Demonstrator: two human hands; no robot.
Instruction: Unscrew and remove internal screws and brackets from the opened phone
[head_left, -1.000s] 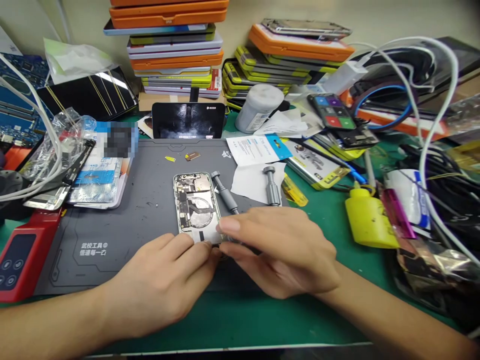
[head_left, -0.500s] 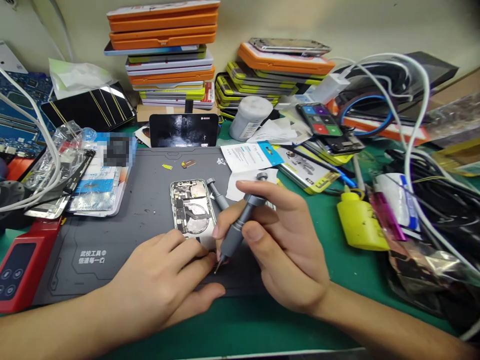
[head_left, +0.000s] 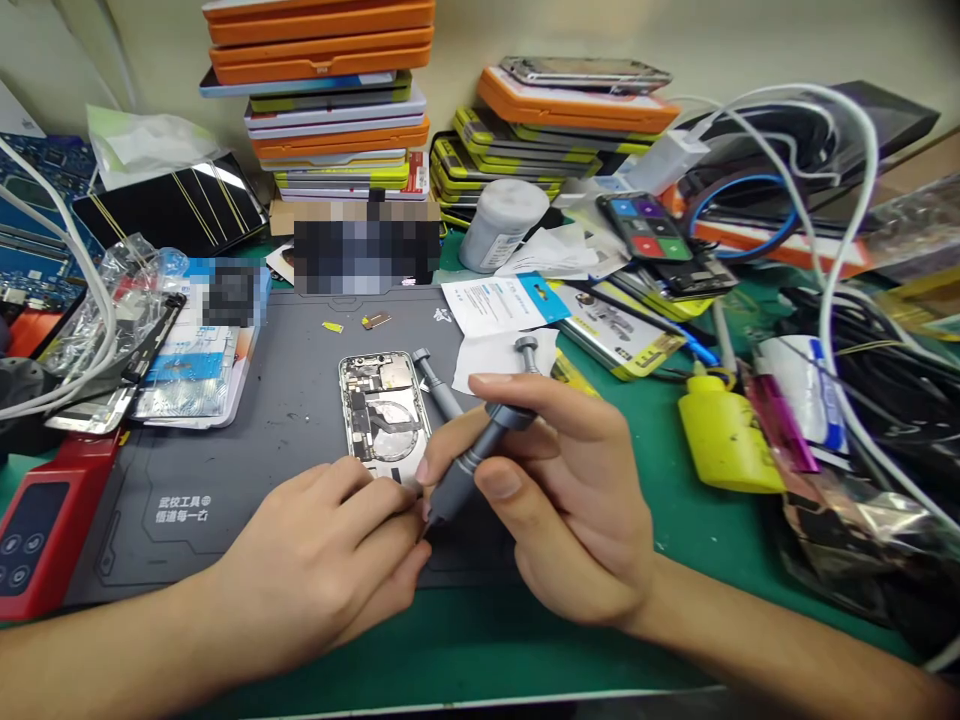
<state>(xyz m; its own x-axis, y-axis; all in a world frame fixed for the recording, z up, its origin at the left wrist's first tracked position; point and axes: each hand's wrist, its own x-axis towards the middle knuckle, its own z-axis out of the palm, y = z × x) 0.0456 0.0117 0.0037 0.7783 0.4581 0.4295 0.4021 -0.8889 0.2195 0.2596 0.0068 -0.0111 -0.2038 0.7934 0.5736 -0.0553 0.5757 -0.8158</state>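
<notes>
Looking on from far off, I see the open white-rimmed phone, its insides bare, on the dark grey mat, partway between its far and near edges. The left hand is half curled, fingers bunched at the phone's near end; I can't tell what they pinch. The right hand is partly open, with its thumb and fingers around a thick grey screwdriver. That tool is up off the mat and slants down to the left fingers, so both hands meet there. Its tip is hidden. A slim grey screwdriver lies just beside the phone. A yellow squeeze bottle stands on the green worktop, past the mat's right edge.
</notes>
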